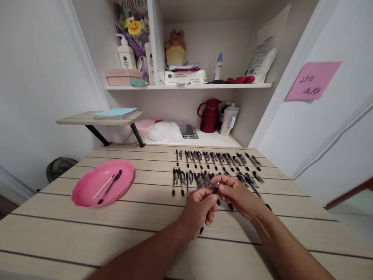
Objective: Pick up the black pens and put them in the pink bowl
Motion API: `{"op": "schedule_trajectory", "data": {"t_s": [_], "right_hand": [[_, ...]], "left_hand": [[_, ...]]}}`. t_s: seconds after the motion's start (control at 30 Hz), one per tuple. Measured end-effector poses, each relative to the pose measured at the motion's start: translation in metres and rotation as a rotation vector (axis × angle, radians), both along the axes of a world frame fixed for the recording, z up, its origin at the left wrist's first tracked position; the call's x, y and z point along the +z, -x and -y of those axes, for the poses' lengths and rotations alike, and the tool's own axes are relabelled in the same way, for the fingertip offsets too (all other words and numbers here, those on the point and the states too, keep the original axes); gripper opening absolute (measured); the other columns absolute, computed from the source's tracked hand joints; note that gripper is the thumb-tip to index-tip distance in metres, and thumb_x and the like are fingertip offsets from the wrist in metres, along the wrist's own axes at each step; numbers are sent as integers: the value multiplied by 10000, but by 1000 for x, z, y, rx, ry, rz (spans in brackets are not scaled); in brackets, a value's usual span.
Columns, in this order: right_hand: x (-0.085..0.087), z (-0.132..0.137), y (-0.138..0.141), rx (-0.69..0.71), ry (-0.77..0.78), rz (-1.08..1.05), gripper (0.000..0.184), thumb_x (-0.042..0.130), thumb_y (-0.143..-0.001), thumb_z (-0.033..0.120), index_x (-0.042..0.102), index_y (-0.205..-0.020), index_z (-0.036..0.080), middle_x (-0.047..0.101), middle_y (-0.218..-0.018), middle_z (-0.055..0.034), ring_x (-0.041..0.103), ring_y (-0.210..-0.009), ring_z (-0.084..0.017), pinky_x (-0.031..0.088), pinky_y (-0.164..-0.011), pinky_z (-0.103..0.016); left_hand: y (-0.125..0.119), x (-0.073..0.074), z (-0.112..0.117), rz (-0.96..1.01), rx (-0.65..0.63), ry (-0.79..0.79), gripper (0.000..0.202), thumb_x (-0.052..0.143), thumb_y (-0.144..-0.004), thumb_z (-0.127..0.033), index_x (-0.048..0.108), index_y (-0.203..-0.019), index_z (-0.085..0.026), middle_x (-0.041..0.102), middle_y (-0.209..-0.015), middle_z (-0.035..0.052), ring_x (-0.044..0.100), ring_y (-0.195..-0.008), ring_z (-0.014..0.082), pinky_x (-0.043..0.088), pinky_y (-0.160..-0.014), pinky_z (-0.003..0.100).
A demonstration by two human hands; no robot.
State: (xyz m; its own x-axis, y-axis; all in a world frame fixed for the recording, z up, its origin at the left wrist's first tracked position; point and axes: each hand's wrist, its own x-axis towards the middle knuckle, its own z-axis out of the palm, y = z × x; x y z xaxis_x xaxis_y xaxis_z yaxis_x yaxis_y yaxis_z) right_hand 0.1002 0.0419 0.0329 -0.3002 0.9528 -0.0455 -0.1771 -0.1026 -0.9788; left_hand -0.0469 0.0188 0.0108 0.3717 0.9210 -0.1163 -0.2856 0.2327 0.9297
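A: Where is the slim black pen with a silvery tip [216, 189]?

B: Between the two hands, lifted above the pale wooden table with dark grooves [140, 225]. The left hand [198, 212] grasps its length in curled fingers, and the right hand [240, 196] has thumb and forefinger pinched about the tip end.

A: Which way does the long axis run?

B: On a slant, from near the left palm up and rightward to the right fingertips. A dark end shows below the left fist; I take it for the same pen's tail, though the palm hides the middle.

A: So which hand is nearer the tip?

B: The right, with the left fingers just beside it. I'd judge that slant to be the relation that matters: the right fingers meet the tip end, while the left steadies the body.

A: And around them?

B: Two rows of black-and-clear pen pieces [213, 160] lie beyond the hands, the nearer row partly hidden by them. Well off to the left sits a round pink plastic dish with a wavy rim [87, 182], holding a black pen with a dark grip [110, 187] and a thin white stick [104, 186].
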Motion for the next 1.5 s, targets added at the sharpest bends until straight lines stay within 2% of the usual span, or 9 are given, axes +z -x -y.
{"op": "schedule_trajectory", "data": {"t_s": [0.2, 0.57, 0.67, 0.77, 0.83, 1.07, 1.27, 1.37, 1.5], "right_hand": [[0, -1, 0, -42, -18, 5, 186, 734, -607, 308, 625, -681, 177, 516, -577, 34, 378, -473, -51, 277, -445, -188], [-3, -6, -4, -73, -69, 107, 248, 699, -630, 387, 640, -762, 185, 537, -607, 28, 375, -464, -56, 269, -442, -202], [-2, -17, -28, -265, -201, 321, 300, 614, -687, 469, 638, -827, 205, 601, -694, -5, 454, -525, -97, 329, -494, -233], [-7, -35, -72, -758, -291, 786, 337, 546, -709, 503, 663, -801, 201, 640, -705, -58, 538, -625, -182, 364, -553, -285], [-18, -46, -103, -959, -227, 1163, 349, 495, -735, 483, 684, -824, 203, 661, -727, -105, 570, -685, -239, 359, -564, -316], [-61, -67, -152, -836, -17, 1463, 366, 482, -706, 466, 706, -789, 189, 685, -790, -154, 609, -727, -284, 363, -522, -323], [-52, -64, -153, -937, -37, 1291, 224, 571, -634, 390, 652, -649, 183, 646, -644, -132, 588, -654, -274, 353, -509, -331], [-30, -53, -126, -953, -113, 744, 227, 629, -608, 413, 587, -649, 194, 588, -569, -51, 551, -568, -199, 376, -488, -297], [-1, -31, -62, -555, -186, 63, 246, 695, -613, 375, 562, -745, 217, 544, -621, 6, 520, -544, -132, 391, -470, -249]], "left_hand": [[0, 2, 1, -27, 16, 24, 262, 600, -687, -397, 502, -718, -155, 509, -512, -54, 360, -305, 20, 213, -311, 159], [0, -2, -1, -32, 19, 17, 259, 597, -695, -395, 497, -710, -156, 506, -526, -54, 364, -308, 21, 216, -310, 162], [-1, -3, -1, -24, 21, 29, 260, 595, -694, -398, 500, -719, -156, 499, -529, -57, 363, -312, 22, 217, -312, 166], [-2, -4, -1, 1, 9, 47, 279, 598, -685, -412, 515, -737, -151, 499, -541, -54, 368, -321, 24, 219, -317, 171], [-3, -5, 0, 18, 6, 68, 294, 606, -671, -415, 527, -750, -143, 500, -548, -51, 372, -329, 23, 220, -325, 172], [-2, -4, 0, 54, -11, 111, 287, 617, -658, -378, 554, -785, -129, 507, -560, -43, 391, -352, 32, 237, -346, 180], [0, -3, -1, 103, -14, 124, 349, 638, -654, -351, 601, -883, -90, 528, -599, -16, 433, -408, 44, 316, -408, 196], [1, -3, 0, 93, -31, 123, 419, 630, -664, -408, 598, -950, -103, 535, -622, -13, 457, -415, 49, 320, -408, 190], [2, -6, 0, 50, -97, 89, 478, 560, -716, -475, 567, -1049, -133, 539, -610, -21, 455, -378, 48, 293, -376, 178]]}}
